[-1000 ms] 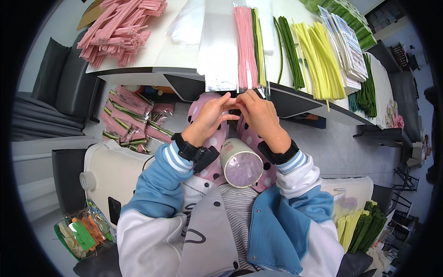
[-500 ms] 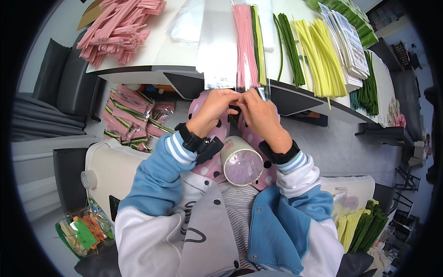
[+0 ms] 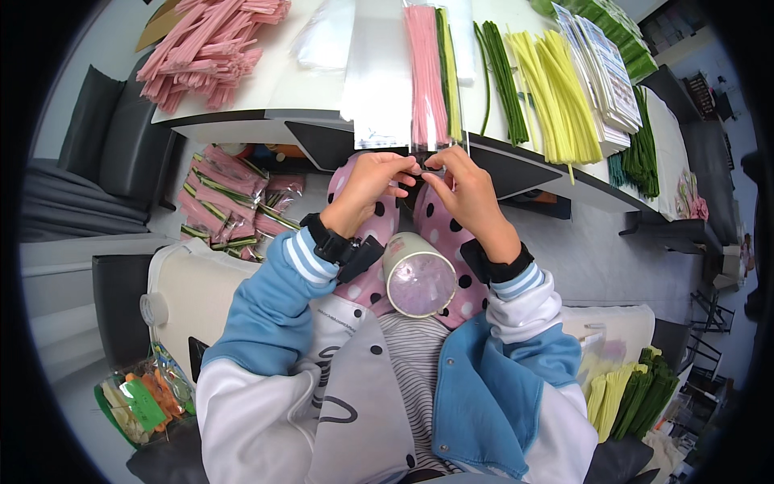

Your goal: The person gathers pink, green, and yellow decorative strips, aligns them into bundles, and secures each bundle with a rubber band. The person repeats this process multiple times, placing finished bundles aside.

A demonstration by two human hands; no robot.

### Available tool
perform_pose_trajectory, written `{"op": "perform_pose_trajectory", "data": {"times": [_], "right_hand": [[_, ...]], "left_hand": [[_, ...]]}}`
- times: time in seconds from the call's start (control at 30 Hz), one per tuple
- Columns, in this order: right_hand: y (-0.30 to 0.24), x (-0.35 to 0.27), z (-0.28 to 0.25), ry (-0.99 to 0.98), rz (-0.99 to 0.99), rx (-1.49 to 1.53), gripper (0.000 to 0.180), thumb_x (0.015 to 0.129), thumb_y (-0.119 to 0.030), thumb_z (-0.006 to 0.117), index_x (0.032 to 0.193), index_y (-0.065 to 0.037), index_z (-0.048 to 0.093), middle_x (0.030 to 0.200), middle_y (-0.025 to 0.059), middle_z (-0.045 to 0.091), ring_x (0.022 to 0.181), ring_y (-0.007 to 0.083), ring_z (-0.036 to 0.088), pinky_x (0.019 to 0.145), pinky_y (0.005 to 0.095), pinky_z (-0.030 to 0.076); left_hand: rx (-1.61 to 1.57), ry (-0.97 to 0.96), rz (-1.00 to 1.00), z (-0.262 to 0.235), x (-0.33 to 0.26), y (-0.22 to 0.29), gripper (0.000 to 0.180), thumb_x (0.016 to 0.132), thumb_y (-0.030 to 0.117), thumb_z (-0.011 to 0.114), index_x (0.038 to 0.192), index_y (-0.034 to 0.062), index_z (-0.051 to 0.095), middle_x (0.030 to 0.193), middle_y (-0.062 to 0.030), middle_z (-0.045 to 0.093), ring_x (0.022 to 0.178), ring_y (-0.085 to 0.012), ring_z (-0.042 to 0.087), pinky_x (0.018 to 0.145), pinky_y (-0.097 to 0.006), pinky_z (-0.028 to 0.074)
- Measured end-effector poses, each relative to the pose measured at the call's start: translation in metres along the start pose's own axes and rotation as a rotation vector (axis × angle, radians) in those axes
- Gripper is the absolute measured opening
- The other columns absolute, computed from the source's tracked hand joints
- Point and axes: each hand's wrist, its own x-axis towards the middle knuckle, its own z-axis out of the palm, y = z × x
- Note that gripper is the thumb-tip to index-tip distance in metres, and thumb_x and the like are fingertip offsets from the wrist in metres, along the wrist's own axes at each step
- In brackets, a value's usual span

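Just off the table's near edge, my left hand (image 3: 373,187) and my right hand (image 3: 469,196) face each other with fingertips pinched a small gap apart. Whatever lies in either pinch is too small to make out. Right beyond the fingertips, a long clear plastic bag (image 3: 453,139) lies on the table, its near end reaching over the edge. Pink fuzzy stems (image 3: 426,77) fill it, with dark green and yellow ones along their right side. Between my thighs rests a pale round tub (image 3: 421,282) with clear, lilac-tinted plastic inside.
Loose pink stems (image 3: 205,52) are heaped at the table's far left, near clear bags (image 3: 324,36). To the right lie green stems (image 3: 505,85), yellow stems (image 3: 556,97) and stacked printed cards (image 3: 601,77). Filled bags (image 3: 222,198) pile up below the table. A tape roll (image 3: 153,309) sits at left.
My hands have drawn slightly apart at the bag's near end, the right hand moving right and turning. The bag and stems stay in about the same place.
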Motion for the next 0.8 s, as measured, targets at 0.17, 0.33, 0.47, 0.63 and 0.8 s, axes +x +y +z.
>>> {"op": "perform_pose_trajectory", "data": {"times": [0.17,0.33,0.47,0.63,0.8], "right_hand": [[-0.004,0.009,0.007,-0.056,-0.075,-0.061,0.012,0.078,-0.01,0.066,0.085,-0.005,0.058,0.083,0.0058,0.056,0.064,0.0264,0.059,0.055,0.0353,0.047],[-0.004,0.011,0.01,-0.052,-0.157,-0.16,0.011,0.078,-0.01,0.065,0.083,-0.005,0.057,0.084,0.0057,0.055,0.066,0.0279,0.059,0.054,0.0368,0.047],[-0.001,0.011,0.01,-0.052,-0.152,-0.133,0.011,0.078,-0.01,0.064,0.083,-0.005,0.057,0.084,0.006,0.055,0.068,0.0287,0.059,0.054,0.0374,0.047],[0.004,0.009,0.01,-0.022,-0.16,-0.041,0.007,0.08,-0.007,0.062,0.085,-0.004,0.057,0.086,0.0066,0.056,0.068,0.0278,0.059,0.054,0.0356,0.047],[0.0,-0.012,-0.034,0.185,0.071,0.444,0.003,0.088,-0.003,0.054,0.087,-0.001,0.055,0.089,0.0079,0.058,0.071,0.014,0.061,0.054,0.0246,0.047]], "left_hand": [[-0.001,0.009,0.025,-0.002,-0.002,0.0,0.018,0.087,0.017,0.059,0.088,0.0009,0.066,0.083,-0.0047,0.066,0.071,-0.0094,0.061,0.057,-0.021,0.05],[-0.012,-0.003,0.011,-0.001,0.001,0.0,0.018,0.087,0.017,0.059,0.088,0.0006,0.066,0.081,-0.0045,0.065,0.071,-0.0093,0.06,0.056,-0.021,0.05],[0.0,0.007,0.007,-0.001,0.003,-0.001,0.017,0.087,0.016,0.059,0.088,0.0006,0.067,0.08,-0.0045,0.065,0.07,-0.0095,0.06,0.056,-0.021,0.049],[0.021,0.031,0.018,0.001,0.005,-0.003,0.016,0.086,0.016,0.061,0.085,0.0014,0.066,0.08,-0.0046,0.066,0.072,-0.01,0.061,0.056,-0.021,0.048],[0.036,0.086,0.04,-0.005,0.01,-0.003,0.015,0.086,0.016,0.061,0.083,0.0027,0.064,0.079,-0.0033,0.064,0.072,-0.0102,0.062,0.054,-0.021,0.046]]}}
